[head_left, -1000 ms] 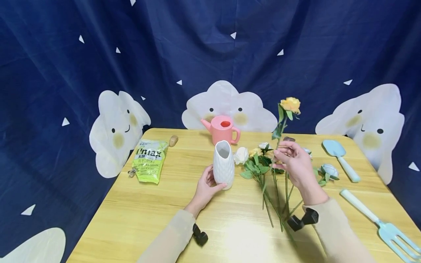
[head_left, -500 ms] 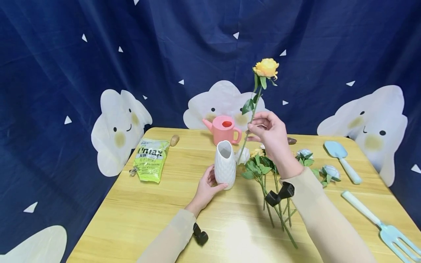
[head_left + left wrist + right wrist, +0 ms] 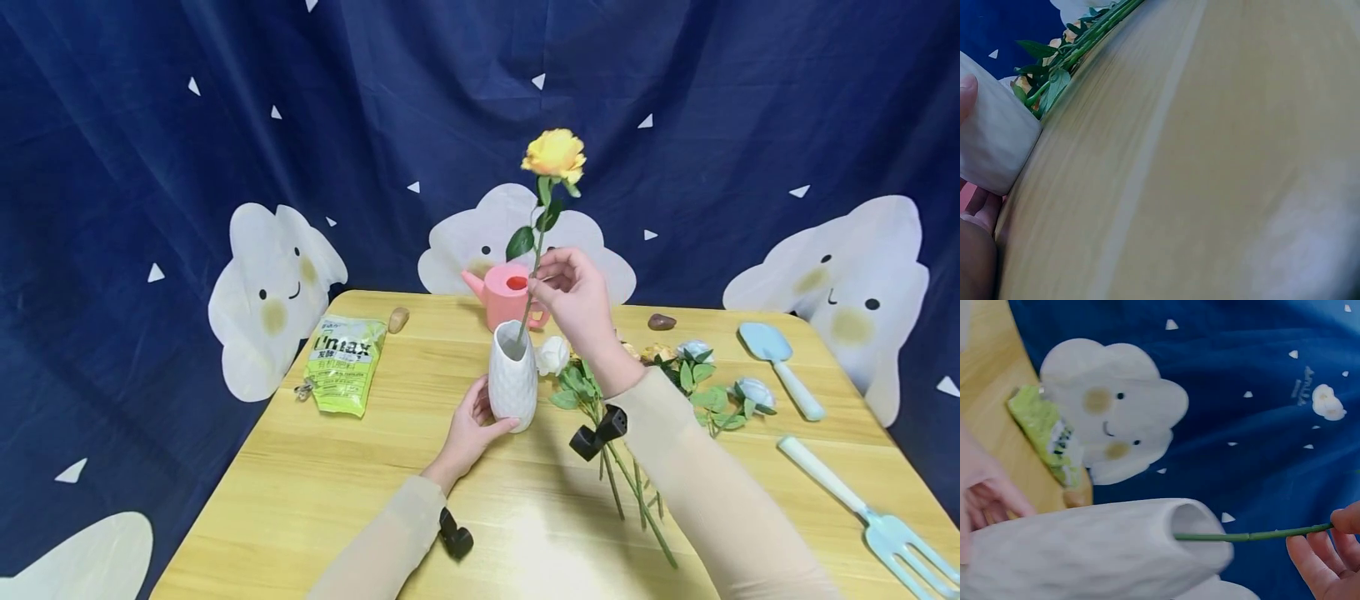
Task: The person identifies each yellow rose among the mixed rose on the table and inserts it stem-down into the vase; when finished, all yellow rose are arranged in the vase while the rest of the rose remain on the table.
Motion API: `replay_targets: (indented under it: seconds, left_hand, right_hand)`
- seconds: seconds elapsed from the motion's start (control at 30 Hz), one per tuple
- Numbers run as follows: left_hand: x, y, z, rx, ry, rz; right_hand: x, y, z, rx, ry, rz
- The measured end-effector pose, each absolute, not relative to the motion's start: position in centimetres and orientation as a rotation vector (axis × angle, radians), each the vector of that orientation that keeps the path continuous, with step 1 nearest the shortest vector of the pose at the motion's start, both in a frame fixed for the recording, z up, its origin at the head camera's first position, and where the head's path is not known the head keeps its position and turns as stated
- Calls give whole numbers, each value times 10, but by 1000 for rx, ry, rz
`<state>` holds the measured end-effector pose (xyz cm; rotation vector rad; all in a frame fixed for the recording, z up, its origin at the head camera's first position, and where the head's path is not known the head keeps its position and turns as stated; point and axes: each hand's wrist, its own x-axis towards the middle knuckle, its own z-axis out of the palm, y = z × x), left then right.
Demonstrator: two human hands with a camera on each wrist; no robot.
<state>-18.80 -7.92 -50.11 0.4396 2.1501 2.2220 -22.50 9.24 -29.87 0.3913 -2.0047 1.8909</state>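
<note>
A white textured vase (image 3: 512, 375) stands upright on the wooden table (image 3: 337, 483). My left hand (image 3: 472, 423) grips its lower side. My right hand (image 3: 566, 292) pinches the green stem of a yellow rose (image 3: 555, 154) above the vase. The stem's lower end is inside the vase mouth, as the right wrist view shows with stem (image 3: 1254, 536) entering the vase (image 3: 1097, 553). In the left wrist view the vase's base (image 3: 988, 150) sits against my fingers.
Several loose flowers (image 3: 652, 375) lie right of the vase. A pink watering can (image 3: 510, 296) stands behind it. A green bag (image 3: 341, 362) lies at the left, a blue trowel (image 3: 776, 362) and fork (image 3: 870, 512) at the right. Two small stones (image 3: 395, 319) rest near the far edge.
My right hand lifted the yellow rose from the pile, carried it left and lowered its stem end into the vase. My left hand stayed on the vase.
</note>
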Motion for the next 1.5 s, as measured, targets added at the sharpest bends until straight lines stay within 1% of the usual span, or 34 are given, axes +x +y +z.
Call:
replay_targets:
  seconds: [0.33, 0.7, 0.97, 1.3, 1.5]
  left_hand:
    - [-187, -79, -500, 451, 2151, 2241]
    - [-189, -78, -502, 454, 2144, 2239]
    - [-189, -79, -502, 465, 2133, 2223]
    - [-188, -78, -500, 463, 2133, 2222]
    - [-188, -78, -500, 430, 2103, 2236]
  right_hand:
    - [-220, 83, -327, 469, -2155, 1854]
    - [-219, 77, -325, 481, -2186, 1794]
    - [-213, 73, -330, 581, -2282, 1493]
    - [-207, 70, -342, 665, -2234, 1337]
    - [-208, 66, -358, 742, -2135, 964]
